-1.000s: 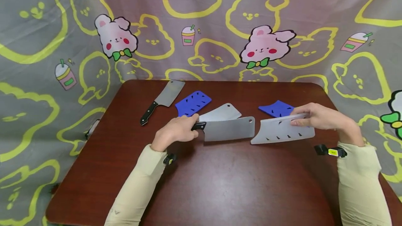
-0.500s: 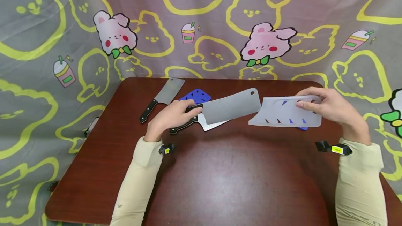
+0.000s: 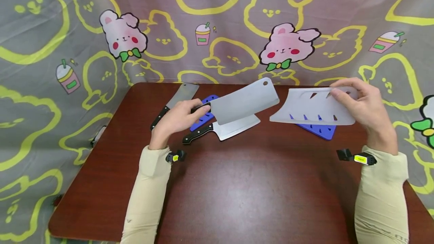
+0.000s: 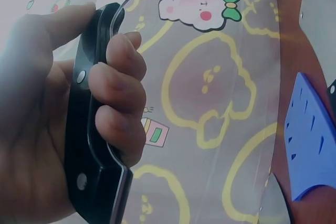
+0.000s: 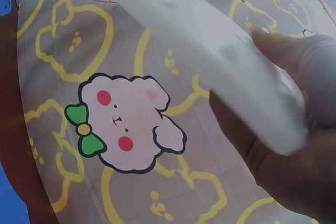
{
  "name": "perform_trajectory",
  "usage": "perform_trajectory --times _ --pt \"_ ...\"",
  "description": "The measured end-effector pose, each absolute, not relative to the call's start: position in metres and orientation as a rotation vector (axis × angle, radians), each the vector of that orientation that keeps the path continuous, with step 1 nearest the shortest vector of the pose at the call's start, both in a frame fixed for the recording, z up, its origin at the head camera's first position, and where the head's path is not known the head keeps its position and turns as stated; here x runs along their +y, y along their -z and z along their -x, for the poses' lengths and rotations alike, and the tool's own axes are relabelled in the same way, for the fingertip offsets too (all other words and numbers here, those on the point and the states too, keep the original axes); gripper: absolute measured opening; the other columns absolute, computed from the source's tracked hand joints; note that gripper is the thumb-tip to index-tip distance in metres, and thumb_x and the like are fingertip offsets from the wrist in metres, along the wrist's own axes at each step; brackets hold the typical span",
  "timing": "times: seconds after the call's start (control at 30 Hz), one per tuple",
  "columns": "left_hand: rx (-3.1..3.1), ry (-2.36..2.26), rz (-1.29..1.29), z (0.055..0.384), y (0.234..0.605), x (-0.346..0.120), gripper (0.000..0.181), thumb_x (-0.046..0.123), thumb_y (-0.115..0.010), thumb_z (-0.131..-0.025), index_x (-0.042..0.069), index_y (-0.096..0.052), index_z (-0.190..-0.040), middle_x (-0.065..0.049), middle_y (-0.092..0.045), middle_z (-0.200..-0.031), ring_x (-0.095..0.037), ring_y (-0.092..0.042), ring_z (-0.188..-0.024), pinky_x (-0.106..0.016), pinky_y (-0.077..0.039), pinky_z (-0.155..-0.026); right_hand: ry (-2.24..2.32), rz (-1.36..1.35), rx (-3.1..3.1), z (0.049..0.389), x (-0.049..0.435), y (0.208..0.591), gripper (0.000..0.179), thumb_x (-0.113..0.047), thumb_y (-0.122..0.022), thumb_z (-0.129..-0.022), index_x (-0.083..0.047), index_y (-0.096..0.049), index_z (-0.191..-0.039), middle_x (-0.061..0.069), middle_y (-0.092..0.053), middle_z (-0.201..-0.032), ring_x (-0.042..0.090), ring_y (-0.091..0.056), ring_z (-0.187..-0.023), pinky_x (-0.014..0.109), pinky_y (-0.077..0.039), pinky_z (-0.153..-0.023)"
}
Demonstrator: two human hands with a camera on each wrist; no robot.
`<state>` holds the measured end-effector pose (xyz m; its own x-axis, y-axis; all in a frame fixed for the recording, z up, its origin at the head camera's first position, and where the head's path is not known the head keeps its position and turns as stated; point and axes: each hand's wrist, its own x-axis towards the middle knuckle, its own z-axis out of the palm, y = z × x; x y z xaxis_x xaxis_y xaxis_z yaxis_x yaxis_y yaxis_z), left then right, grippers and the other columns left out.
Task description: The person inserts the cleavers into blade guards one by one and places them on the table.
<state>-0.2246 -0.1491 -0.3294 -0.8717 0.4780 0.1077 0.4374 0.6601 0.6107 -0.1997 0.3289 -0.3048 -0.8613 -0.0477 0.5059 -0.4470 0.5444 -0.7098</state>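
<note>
My left hand (image 3: 181,117) grips a cleaver (image 3: 245,102) by its black handle, fingers curled round it in the left wrist view. The blade points right and slightly up, raised above the table. A white slotted blade guard (image 3: 308,105) hangs level in my right hand (image 3: 367,104), pinched at its far right end between thumb and fingers. The cleaver's tip and the guard's left end face each other with a small gap. Below the raised blade lies a second cleaver (image 3: 237,126) with a black riveted handle.
A third cleaver (image 3: 183,95) lies at the back left, its handle partly behind my left hand. One blue blade guard (image 3: 204,118) lies behind the raised cleaver. Another blue guard (image 3: 320,131) lies under the white one. A patterned curtain (image 3: 234,25) rises behind the brown table (image 3: 251,183).
Both hands have risen from near the table, lifting the cleaver and the white guard. The cleaver's blade has tilted upward, and the second cleaver beneath has come into fuller view.
</note>
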Motion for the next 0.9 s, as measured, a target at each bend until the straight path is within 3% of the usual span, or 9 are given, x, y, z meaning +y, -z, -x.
perform_trajectory --times 0.23,0.4,0.73,0.9 --pt "2.837 -1.061 -0.780 0.227 0.326 -0.158 0.040 0.048 -0.047 -0.101 0.014 -0.055 -0.082 -0.001 -0.053 -0.065 -0.018 -0.052 -0.054 -0.034 -0.044 -0.062 -1.484 -0.491 -2.085 0.206 0.325 0.309 0.017 0.009 -0.065 -0.086 0.014 -0.065 -0.102 -0.009 -0.070 -0.084 0.000 -0.067 -0.067 0.011 -0.051 -0.058" --pt "2.824 -1.085 -0.745 0.227 0.325 -0.165 0.038 0.047 -0.048 -0.101 0.014 -0.056 -0.083 -0.006 -0.055 -0.067 -0.019 -0.051 -0.054 -0.034 -0.043 -0.060 -1.697 -0.556 -1.858 0.207 0.320 0.313 0.018 0.015 -0.065 -0.082 0.021 -0.062 -0.098 0.000 -0.072 -0.082 0.006 -0.068 -0.065 0.013 -0.052 -0.056" --pt "2.805 -1.110 -0.717 0.223 0.326 -0.170 0.040 0.051 -0.047 -0.100 0.017 -0.057 -0.085 -0.016 -0.059 -0.070 -0.021 -0.051 -0.054 -0.035 -0.042 -0.057 -1.779 -0.642 -1.766 0.215 0.298 0.322 0.016 0.013 -0.064 -0.083 0.022 -0.061 -0.096 0.005 -0.071 -0.077 0.011 -0.067 -0.064 0.016 -0.054 -0.057" --pt "2.805 -1.128 -0.718 0.224 0.327 -0.170 0.041 0.053 -0.047 -0.100 0.018 -0.057 -0.082 -0.015 -0.059 -0.068 -0.022 -0.051 -0.053 -0.035 -0.042 -0.055 -1.798 -0.645 -1.713 0.216 0.297 0.324 0.014 0.015 -0.064 -0.082 0.022 -0.062 -0.094 0.006 -0.071 -0.075 0.012 -0.066 -0.063 0.017 -0.053 -0.056"
